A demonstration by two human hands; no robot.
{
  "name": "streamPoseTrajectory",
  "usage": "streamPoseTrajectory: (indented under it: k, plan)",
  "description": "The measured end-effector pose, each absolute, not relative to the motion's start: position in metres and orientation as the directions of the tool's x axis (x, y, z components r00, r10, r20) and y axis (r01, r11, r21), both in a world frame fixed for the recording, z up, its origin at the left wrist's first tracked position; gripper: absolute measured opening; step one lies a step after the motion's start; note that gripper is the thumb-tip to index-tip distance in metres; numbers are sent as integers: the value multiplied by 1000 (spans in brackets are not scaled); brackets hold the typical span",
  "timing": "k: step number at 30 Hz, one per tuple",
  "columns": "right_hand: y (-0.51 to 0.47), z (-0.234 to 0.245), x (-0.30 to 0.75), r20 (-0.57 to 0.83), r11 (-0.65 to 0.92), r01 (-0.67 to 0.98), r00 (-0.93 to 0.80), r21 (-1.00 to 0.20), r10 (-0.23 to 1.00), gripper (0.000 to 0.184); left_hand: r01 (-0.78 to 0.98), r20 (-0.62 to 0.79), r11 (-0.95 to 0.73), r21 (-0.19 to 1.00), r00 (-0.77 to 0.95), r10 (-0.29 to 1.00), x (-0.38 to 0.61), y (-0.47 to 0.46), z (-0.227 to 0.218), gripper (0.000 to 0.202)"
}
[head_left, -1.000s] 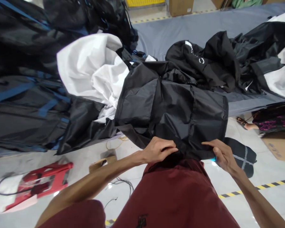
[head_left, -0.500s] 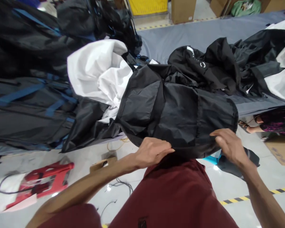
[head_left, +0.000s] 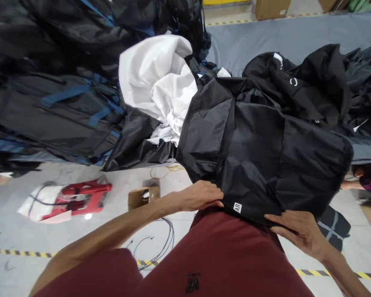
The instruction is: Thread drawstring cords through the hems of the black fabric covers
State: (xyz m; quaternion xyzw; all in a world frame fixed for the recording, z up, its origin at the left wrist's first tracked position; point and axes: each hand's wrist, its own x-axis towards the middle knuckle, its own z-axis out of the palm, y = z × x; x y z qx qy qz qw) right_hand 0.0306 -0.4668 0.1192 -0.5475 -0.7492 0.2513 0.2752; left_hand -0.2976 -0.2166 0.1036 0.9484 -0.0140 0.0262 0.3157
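Note:
A piece of thin black fabric (head_left: 250, 144) with stitched seams and a rounded right end is spread out in front of my body. Its near edge carries a small white label (head_left: 238, 207) reading "AR". My left hand (head_left: 201, 195) pinches that edge left of the label, fingers closed. On the other side, my right hand (head_left: 298, 231) grips the same edge between thumb and fingers. Crumpled white cloth (head_left: 160, 78) touches the fabric on the left. Behind it lies more black cloth (head_left: 303, 82) with white marks. I cannot tell whether the pieces are joined.
Black bags with blue straps (head_left: 60, 111) are piled on the left of the grey-covered table (head_left: 231, 39). On the floor lie a red and white object (head_left: 77, 198), a small cardboard box (head_left: 144, 197) and black cables (head_left: 167, 239). Another person's arm (head_left: 351, 184) shows at the right.
The near edge has been pulled down and flattened, and the white label now shows. My right hand has moved lower along the edge. The view has swung left.

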Motion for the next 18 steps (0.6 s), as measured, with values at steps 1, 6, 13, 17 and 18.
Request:
streamPoseTrajectory:
  k: [1,6,13,17,18]
  plan:
    - [-468,120,28,137,277,670,-255,-689,957,28,-56,65,-793,607,998,-21,-297,-220,103,36]
    - [-473,115,15,109,251,606,-260,-755,959,28,-83,93,-787,612,995,-33,-293,-229,107,34]
    - [-458,107,-10,80,161,597,-160,-786,984,26,-134,112,-778,614,990,-82,-274,-232,102,34]
    - [-445,103,-15,46,110,581,-123,-806,991,26,-129,159,-783,608,986,-39,-262,-240,97,33]
    - [-443,103,-15,34,104,568,-131,-816,991,26,-132,171,-788,601,985,-34,-260,-242,95,33]
